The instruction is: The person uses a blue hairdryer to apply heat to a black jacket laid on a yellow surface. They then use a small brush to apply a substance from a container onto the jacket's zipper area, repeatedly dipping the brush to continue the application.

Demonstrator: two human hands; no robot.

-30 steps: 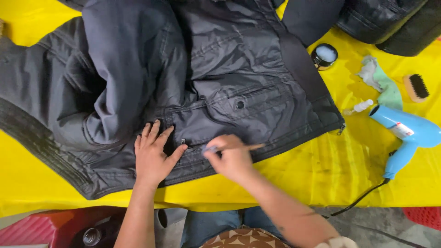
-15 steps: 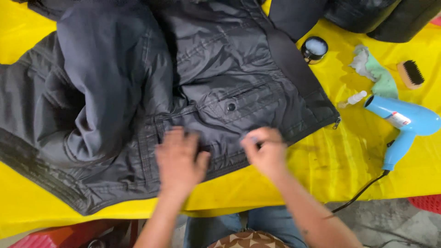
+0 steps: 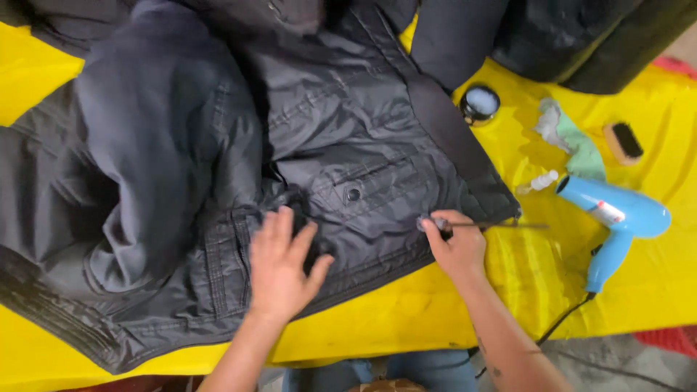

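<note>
Pressing flat w/ fingers spread, left hand (image 3: 279, 268) pins dark jacket (image 3: 218, 181); right hand (image 3: 454, 247) pinches thin brush (image 3: 494, 226) at hem, blue hairdryer (image 3: 617, 218) nearby.

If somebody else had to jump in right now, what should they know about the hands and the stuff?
Left hand: flat, fingers spread, pressing on the dark jacket near its hem.
Right hand: shut on a thin brush, tip at the jacket's lower edge.
The jacket lies spread on the yellow sheet.
To the right: small round tin, green cloth, wooden brush, blue hair dryer.
Done and left: cannot tell from this view.
</note>
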